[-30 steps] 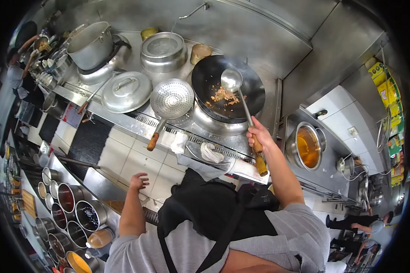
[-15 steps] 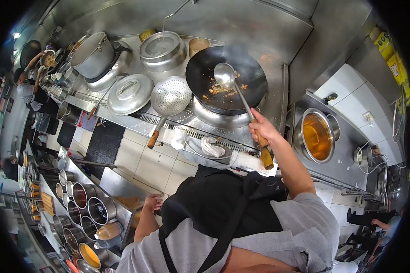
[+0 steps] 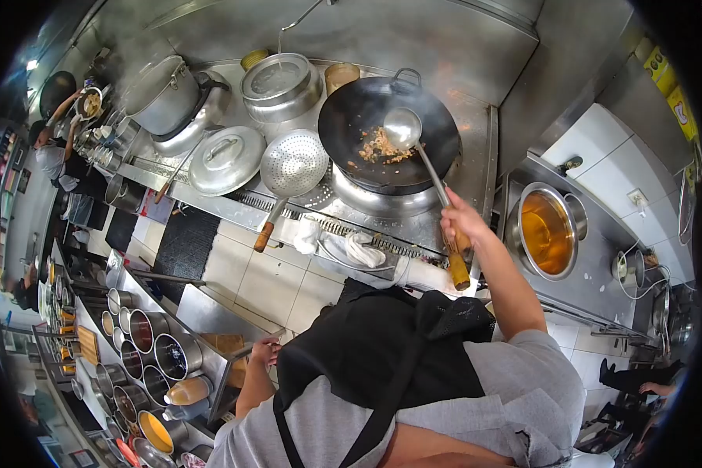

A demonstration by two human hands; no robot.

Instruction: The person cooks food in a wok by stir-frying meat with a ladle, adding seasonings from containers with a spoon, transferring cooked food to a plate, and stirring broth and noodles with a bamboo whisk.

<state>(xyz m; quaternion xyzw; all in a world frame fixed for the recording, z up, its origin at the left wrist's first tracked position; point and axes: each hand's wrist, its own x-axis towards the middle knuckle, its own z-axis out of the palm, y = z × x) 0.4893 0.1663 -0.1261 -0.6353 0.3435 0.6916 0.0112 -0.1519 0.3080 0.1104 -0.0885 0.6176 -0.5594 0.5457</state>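
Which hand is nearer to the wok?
Right. The right hand grips the ladle just off the near right side of the wok; the left hand is farther back, beside the steel counter.

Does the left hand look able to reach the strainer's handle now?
Probably yes: the handle of the strainer juts past the front edge of the stove, and nothing visible blocks the left hand, though it would need to stretch.
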